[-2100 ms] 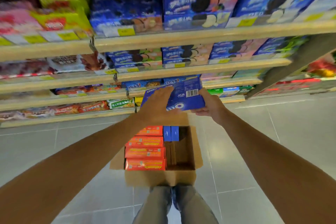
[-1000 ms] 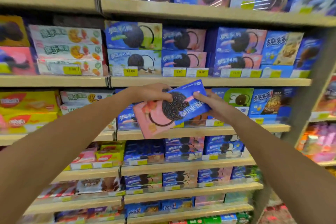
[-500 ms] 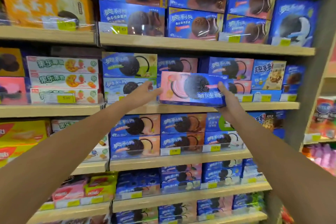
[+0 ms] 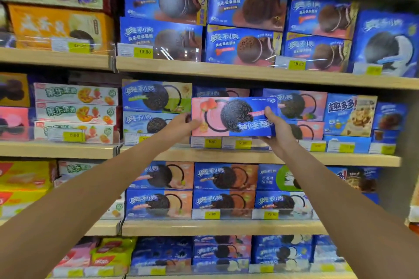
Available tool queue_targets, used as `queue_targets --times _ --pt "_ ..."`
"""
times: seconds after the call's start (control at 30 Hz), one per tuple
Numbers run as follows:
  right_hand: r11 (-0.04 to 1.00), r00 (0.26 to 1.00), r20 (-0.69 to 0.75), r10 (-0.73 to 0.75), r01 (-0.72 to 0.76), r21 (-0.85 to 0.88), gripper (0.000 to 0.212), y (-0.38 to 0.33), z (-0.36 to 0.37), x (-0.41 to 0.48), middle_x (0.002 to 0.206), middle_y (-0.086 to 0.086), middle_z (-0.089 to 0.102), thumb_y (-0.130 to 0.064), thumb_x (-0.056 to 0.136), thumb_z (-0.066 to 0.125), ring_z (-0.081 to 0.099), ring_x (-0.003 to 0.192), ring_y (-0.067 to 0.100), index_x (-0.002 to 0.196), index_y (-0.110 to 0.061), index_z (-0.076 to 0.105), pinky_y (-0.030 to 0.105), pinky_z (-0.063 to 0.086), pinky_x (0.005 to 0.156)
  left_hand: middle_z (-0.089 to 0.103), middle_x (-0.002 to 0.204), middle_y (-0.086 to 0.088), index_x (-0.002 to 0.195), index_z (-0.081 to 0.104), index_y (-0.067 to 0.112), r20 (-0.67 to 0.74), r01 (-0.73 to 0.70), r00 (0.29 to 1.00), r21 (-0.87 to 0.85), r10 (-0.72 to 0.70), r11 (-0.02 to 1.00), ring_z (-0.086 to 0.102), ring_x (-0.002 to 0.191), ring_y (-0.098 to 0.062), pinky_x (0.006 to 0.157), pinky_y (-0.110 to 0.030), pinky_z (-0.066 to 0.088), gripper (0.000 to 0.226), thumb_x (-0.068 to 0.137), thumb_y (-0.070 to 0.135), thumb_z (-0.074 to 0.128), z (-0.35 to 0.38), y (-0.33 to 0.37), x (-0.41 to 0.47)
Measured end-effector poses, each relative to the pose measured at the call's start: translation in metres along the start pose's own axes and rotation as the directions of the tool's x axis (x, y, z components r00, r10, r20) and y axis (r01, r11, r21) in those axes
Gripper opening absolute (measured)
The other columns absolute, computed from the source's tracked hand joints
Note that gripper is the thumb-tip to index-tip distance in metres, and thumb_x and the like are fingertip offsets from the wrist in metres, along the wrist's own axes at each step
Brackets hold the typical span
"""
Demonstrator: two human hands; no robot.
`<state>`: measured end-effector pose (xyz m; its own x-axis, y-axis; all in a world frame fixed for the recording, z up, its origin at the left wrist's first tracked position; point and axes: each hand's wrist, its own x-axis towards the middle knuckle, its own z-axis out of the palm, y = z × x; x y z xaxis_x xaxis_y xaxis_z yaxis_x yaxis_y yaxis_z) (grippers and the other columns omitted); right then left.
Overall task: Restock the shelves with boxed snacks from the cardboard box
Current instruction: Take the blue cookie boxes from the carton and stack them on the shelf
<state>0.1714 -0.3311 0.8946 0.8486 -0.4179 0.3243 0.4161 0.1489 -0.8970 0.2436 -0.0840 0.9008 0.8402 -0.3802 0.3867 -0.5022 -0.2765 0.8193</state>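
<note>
A pink and blue cookie box (image 4: pixel 231 116) is held level and upside down in front of the middle shelf (image 4: pixel 260 156). My left hand (image 4: pixel 179 123) grips its left end, thumb on the front face. My right hand (image 4: pixel 275 128) grips its right end from below, thumb on the front. The box sits just above the price tags, in front of a like pink box (image 4: pixel 221 93) further back in the same slot. The cardboard box is out of view.
Blue cookie boxes (image 4: pixel 156 102) fill the slots to the left and right (image 4: pixel 299 103) of the held box. A shelf board (image 4: pixel 249 72) runs close above. White fruit-snack boxes (image 4: pixel 76 112) stack further left. A grey upright (image 4: pixel 405 142) bounds the right side.
I lifted the box from over the cardboard box on the floor, turned its front face toward me, and raised it to the middle shelf. Since half a second ago it has barely moved.
</note>
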Motion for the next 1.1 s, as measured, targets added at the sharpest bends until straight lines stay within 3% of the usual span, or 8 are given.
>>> queue_targets --times 0.1,0.23,0.37,0.53,0.7,0.8,0.93,1.1 --pt "0.999 0.999 0.026 -0.025 0.026 -0.03 0.016 -0.007 -0.001 0.009 0.074 -0.005 0.072 -0.034 0.086 0.065 0.067 0.072 0.015 0.091 -0.019 0.063 0.034 0.056 0.068 0.049 0.128 -0.003 0.138 0.032 0.007 -0.103 -0.052 0.993 -0.007 0.051 0.999 0.048 0.101 -0.008 0.073 -0.013 0.038 0.053 0.094 0.025 0.056 0.007 0.009 0.001" --pt "0.966 0.992 0.127 -0.006 0.038 -0.255 0.05 -0.013 0.004 0.018 0.086 0.002 0.072 -0.038 0.069 0.079 0.066 0.073 0.019 0.108 -0.011 0.064 0.028 0.052 0.06 0.045 0.135 -0.004 0.142 0.029 0.007 -0.221 -0.282 0.909 0.303 0.355 0.91 0.043 0.124 -0.014 0.093 -0.018 0.031 0.069 0.086 0.028 0.066 0.009 0.023 0.01" --pt "0.891 0.936 0.35 0.03 0.133 -0.434 0.017 -0.014 0.023 0.013 0.083 0.004 0.072 -0.027 0.073 0.077 0.067 0.073 0.02 0.085 -0.018 0.07 0.032 0.052 0.072 0.054 0.123 0.006 0.142 0.032 0.012 0.043 -0.16 0.987 0.183 0.155 0.97 0.054 0.109 -0.007 0.095 -0.021 0.042 0.08 0.08 0.05 0.065 0.025 0.04 0.017" --pt "0.862 0.89 0.45 0.077 0.168 -0.479 0.006 -0.005 0.028 0.016 0.082 0.0 0.073 -0.025 0.08 0.072 0.068 0.075 0.016 0.084 -0.02 0.071 0.031 0.053 0.075 0.063 0.103 0.0 0.118 0.057 0.016 0.19 -0.121 0.978 0.172 0.088 0.978 0.058 0.082 -0.009 0.066 -0.02 0.044 0.04 0.09 0.045 0.056 0.027 0.034 0.018" --pt "0.974 0.936 0.351 -0.027 0.104 -0.203 0.013 -0.009 0.029 0.024 0.078 -0.002 0.067 -0.028 0.092 0.057 0.059 0.062 0.009 0.095 -0.016 0.062 0.022 0.049 0.056 0.052 0.061 -0.001 0.079 0.05 0.014 -0.048 0.024 0.998 -0.217 -0.035 0.976 0.048 0.051 -0.01 0.048 -0.018 0.039 0.021 0.095 0.028 0.052 0.027 0.028 0.025" --pt "0.983 0.964 0.264 0.028 0.022 -0.182 0.037 -0.017 0.019 0.036 0.1 0.004 0.066 -0.044 0.094 0.048 0.061 0.079 0.015 0.115 -0.014 0.054 0.029 0.047 0.071 0.062 0.065 0.003 0.082 0.058 0.016 -0.175 0.024 0.973 -0.571 -0.15 0.821 0.057 0.04 -0.001 0.04 -0.013 0.044 0.018 0.095 0.026 0.05 0.014 0.027 0.028" --pt "0.976 0.963 0.247 0.105 -0.052 -0.212 0.051 -0.012 0.005 0.044 0.116 0.005 0.063 -0.057 0.091 0.044 0.06 0.102 0.02 0.124 -0.018 0.046 0.04 0.046 0.09 0.06 0.075 0.002 0.09 0.058 0.017 -0.29 -0.065 0.936 -0.7 -0.199 0.711 0.058 0.045 -0.002 0.045 -0.018 0.049 0.013 0.095 0.026 0.05 0.006 0.022 0.031" --pt "0.953 0.971 0.19 0.147 -0.088 -0.289 0.037 -0.001 0.017 0.039 0.078 -0.006 0.068 -0.05 0.093 0.046 0.055 0.056 0.008 0.109 -0.018 0.056 0.022 0.041 0.05 0.059 0.049 0.01 0.085 0.054 0.014 -0.329 -0.11 0.922 -0.727 -0.203 0.678 0.056 0.043 -0.001 0.044 -0.017 0.047 0.015 0.096 0.022 0.048 0.02 0.013 0.034"
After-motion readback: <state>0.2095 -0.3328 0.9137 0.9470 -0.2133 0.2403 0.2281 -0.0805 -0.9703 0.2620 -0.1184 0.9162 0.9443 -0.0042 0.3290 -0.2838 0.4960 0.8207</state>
